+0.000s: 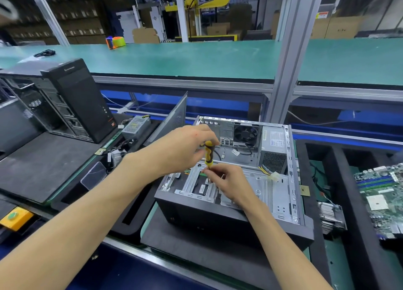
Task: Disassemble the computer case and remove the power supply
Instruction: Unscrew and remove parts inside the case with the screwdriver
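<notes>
- Computer case (pixel 283 202): lies open on the table, power supply (pixel 273 146) in its far right corner.
- Left hand (pixel 187 146): grasps the screwdriver (pixel 209 153) handle.
- Right hand (pixel 226 180): pinches the shaft.

Workbench (pixel 122 265): black foam mats over green surface. Under both hands, open computer case (pixel 239 202) lies on its side on a mat (pixel 174 241). Left of left hand: upright black tower (pixel 76 100), loose power supply (pixel 136 126), clear plastic lid (pixel 93 175). Right of right hand: motherboard (pixel 381 198), heatsink (pixel 331 219). Yellow button box (pixel 16 219) at near left.
</notes>
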Action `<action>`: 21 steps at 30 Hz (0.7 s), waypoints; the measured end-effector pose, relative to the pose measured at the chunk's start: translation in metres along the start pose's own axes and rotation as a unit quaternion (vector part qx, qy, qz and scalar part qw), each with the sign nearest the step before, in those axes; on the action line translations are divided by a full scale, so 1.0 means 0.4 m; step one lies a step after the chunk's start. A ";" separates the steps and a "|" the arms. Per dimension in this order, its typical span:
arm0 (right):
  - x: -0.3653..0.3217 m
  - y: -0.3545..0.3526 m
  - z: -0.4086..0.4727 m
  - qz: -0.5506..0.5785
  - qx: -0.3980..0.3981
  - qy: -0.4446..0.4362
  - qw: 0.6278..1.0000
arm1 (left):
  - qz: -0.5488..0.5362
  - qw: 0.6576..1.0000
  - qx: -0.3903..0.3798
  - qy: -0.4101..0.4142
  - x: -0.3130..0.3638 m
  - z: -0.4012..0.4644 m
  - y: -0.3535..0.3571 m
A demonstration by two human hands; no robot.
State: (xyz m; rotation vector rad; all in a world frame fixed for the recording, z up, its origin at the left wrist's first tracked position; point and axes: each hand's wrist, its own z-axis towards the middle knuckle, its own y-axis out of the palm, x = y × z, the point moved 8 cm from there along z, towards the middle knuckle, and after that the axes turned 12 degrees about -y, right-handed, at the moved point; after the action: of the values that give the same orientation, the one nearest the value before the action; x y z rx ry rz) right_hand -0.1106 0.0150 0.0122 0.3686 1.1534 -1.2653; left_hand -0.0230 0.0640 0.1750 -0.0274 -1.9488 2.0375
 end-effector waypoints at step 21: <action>-0.019 0.000 0.004 -0.025 0.009 -0.044 0.999 | 0.184 0.979 0.015 -0.086 -0.031 0.027 0.018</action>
State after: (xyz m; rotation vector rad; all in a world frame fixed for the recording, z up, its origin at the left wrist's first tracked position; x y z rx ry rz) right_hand -0.1090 0.0180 0.0192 0.2962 1.0818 -1.3243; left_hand -0.0151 0.0503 0.1661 -0.2287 -2.1479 2.3697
